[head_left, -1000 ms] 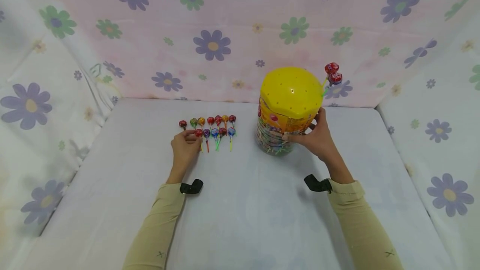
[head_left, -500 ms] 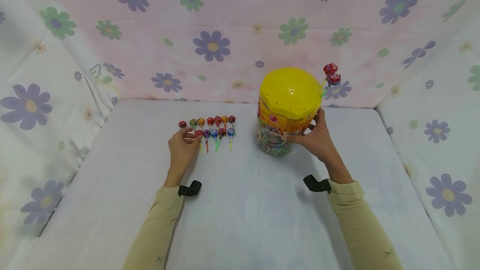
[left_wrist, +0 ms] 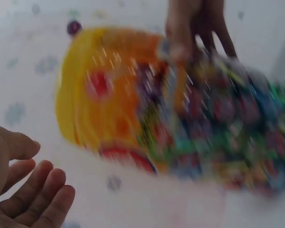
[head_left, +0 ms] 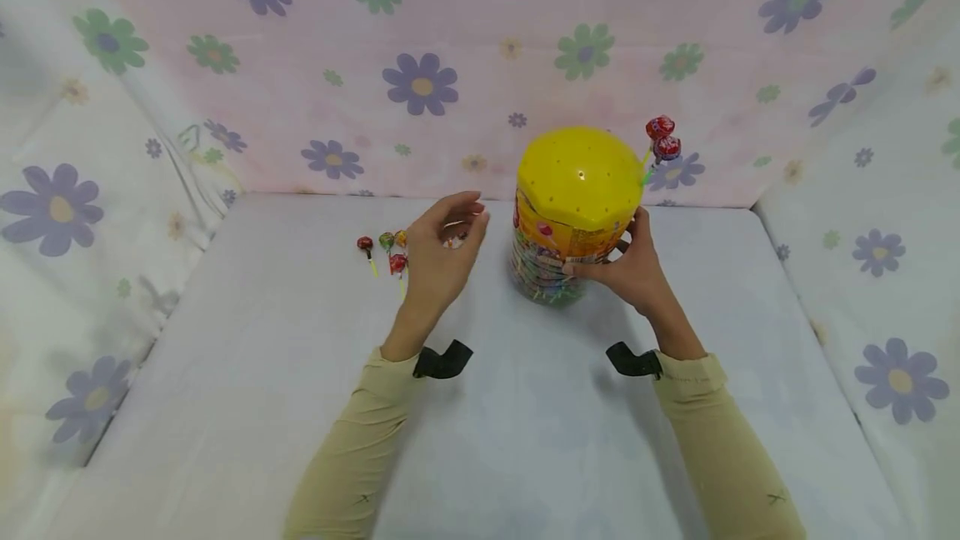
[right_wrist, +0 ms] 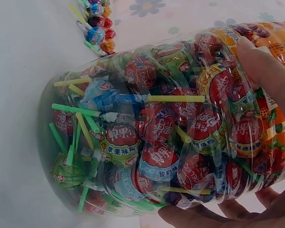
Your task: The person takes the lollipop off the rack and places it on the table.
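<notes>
A clear plastic jar (head_left: 542,272) with a yellow lid (head_left: 579,177) and an orange label stands on the table, filled with wrapped lollipops. My right hand (head_left: 637,269) grips its right side, thumb in front and fingers behind. Two red lollipops (head_left: 663,136) stick out beside the lid. Left of the jar, my left hand (head_left: 438,261) hovers over lollipops lying on the table, its fingers loosely bent and holding nothing. A red lollipop (head_left: 397,263) shows beside that hand, which hides most of the rows. The right wrist view shows several of them, among them a blue lollipop (right_wrist: 96,35).
A dark red lollipop (head_left: 365,244) with a yellow stick lies at the left end of the rows. White cloth covers the table (head_left: 510,432). A flowered curtain (head_left: 465,32) rises behind it and at both sides.
My left hand has left the red lollipop at the front row's left end and moved right and up, over the rows. My right hand keeps its grip on the jar.
</notes>
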{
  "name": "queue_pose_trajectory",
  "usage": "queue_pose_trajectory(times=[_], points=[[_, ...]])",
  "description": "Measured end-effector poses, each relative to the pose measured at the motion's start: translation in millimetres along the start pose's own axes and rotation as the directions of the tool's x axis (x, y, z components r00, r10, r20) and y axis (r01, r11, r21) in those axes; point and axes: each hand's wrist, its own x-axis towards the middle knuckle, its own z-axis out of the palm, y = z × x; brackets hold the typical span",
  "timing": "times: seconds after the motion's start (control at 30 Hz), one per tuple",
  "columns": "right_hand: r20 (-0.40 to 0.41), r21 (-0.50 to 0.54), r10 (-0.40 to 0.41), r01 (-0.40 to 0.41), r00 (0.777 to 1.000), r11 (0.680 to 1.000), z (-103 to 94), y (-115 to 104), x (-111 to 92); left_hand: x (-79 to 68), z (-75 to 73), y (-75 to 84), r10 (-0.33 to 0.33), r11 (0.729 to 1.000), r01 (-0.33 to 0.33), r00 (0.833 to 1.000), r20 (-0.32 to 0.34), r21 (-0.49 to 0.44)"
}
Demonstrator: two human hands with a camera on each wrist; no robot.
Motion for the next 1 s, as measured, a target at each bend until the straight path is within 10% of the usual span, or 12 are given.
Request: queue_pose_trajectory(times=[0.27, 0.57, 0.8, 1.0], points=[[-0.015, -0.030, 0.025, -0.025, 1.000, 0.999, -0.2, 0.6, 1.4, 20.8, 59.6, 50.3, 0.154, 0.984, -0.135, 0.975, 0.160, -0.119], [-0.021, -0.014, -0.010, 0.010, 1.000, 1.000, -3.6, 4.9, 3.6, 47.1, 118.5, 84.5, -0.027, 0.998, 0.049, 0.925, 0.379, -0.047], [-0.001, -0.031, -0.087, 0.087, 0.996, 0.996, -2.6, 2.1, 4.2, 55.9, 142.5, 83.7, -0.062, 0.998, 0.058, 0.927, 0.369, 0.023], [0.006, -0.015, -0.112, 0.112, 0.994, 0.994, -3.6, -24.6, -2.7, 59.9, 152.0, 77.2, 0.052, 0.994, -0.082, 0.945, 0.324, 0.079]])
